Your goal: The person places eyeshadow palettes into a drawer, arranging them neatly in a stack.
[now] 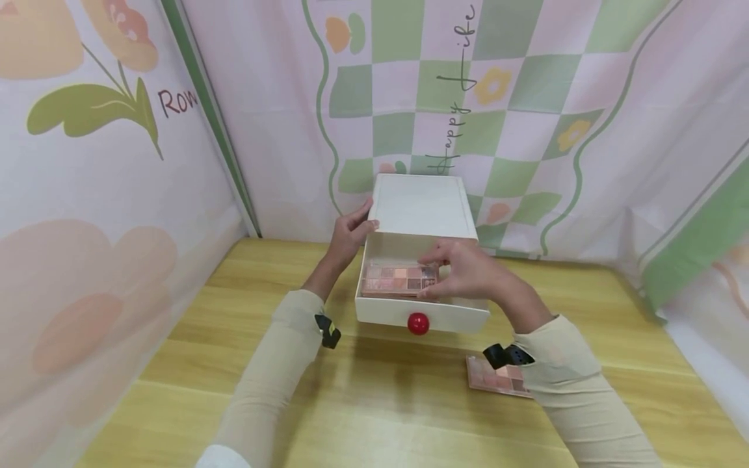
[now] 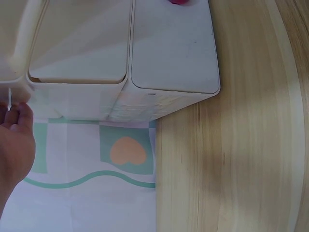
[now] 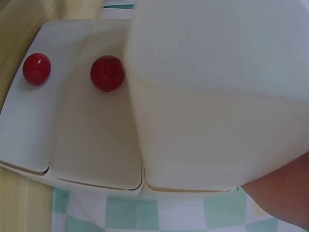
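A white drawer cabinet (image 1: 421,203) has its top drawer (image 1: 383,311) pulled out, with a red round knob on the drawer's front. Inside lies a pink eyeshadow palette (image 1: 391,281) with a clear lid and several pans. My right hand (image 1: 471,272) reaches into the drawer and pinches the palette's right end between thumb and fingers. At the cabinet's left side, my left hand (image 1: 348,235) rests against the wall near the top edge; in the left wrist view its fingertips touch that side.
A second eyeshadow palette (image 1: 488,378) lies on the wooden table (image 1: 374,409), partly hidden by the right wrist. Two lower drawers (image 3: 96,140) are closed, each with a red knob (image 3: 107,73). A printed curtain (image 1: 275,117) hangs right behind the cabinet.
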`<state>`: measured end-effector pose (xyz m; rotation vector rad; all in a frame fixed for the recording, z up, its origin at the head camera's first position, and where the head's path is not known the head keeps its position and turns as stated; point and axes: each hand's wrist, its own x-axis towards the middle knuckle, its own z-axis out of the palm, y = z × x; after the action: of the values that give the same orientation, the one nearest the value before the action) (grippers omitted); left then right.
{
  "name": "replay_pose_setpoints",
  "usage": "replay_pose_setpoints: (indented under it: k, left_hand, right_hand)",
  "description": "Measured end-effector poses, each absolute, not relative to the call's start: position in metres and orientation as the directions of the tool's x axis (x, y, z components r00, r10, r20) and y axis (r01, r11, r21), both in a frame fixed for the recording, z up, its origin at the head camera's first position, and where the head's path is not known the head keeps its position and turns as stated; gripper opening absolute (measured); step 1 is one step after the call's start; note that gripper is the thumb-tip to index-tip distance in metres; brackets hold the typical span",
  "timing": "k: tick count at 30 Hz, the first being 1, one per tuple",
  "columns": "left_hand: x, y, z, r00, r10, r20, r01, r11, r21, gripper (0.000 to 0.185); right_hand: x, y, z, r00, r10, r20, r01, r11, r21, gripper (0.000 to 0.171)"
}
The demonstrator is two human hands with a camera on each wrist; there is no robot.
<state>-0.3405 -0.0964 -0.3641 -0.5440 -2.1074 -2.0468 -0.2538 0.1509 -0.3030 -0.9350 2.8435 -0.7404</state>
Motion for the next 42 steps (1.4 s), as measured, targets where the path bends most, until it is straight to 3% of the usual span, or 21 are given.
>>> replay_pose_setpoints:
  k: [13,17,25,29,36,42]
  left_hand:
    - [-0.341,-0.096,-0.365,-0.928,0.152,0.341,0.345,-0.001,0.939,0.059]
    - [-0.341,-0.095,-0.365,-0.930,0.148,0.335,0.340,0.008,0.940,0.060]
    - [-0.341,-0.095,-0.365,-0.930,0.141,0.340,0.345,0.015,0.938,0.060]
    - [-0.341,-0.096,-0.365,-0.928,0.139,0.346,0.351,0.014,0.936,0.060]
    - [-0.340,-0.097,-0.366,-0.923,0.151,0.353,0.354,-0.018,0.935,0.059]
    - [-0.340,-0.095,-0.366,-0.923,0.144,0.356,0.358,-0.013,0.934,0.059]
  right_hand:
    - [-0.251,0.150,-0.305,-0.801,-0.596,0.058,-0.576,0.739,-0.351,0.059]
    - [-0.251,0.151,-0.303,-0.792,-0.605,0.080,-0.584,0.712,-0.391,0.058]
    - [-0.249,0.164,-0.303,-0.692,-0.670,0.268,-0.706,0.550,-0.447,0.032]
    - [-0.243,0.173,-0.302,-0.677,-0.647,0.351,-0.730,0.527,-0.436,0.024]
    - [-0.231,0.188,-0.304,-0.636,-0.582,0.507,-0.771,0.509,-0.383,0.017]
    - [-0.219,0.202,-0.310,-0.611,-0.501,0.613,-0.784,0.487,-0.384,0.021]
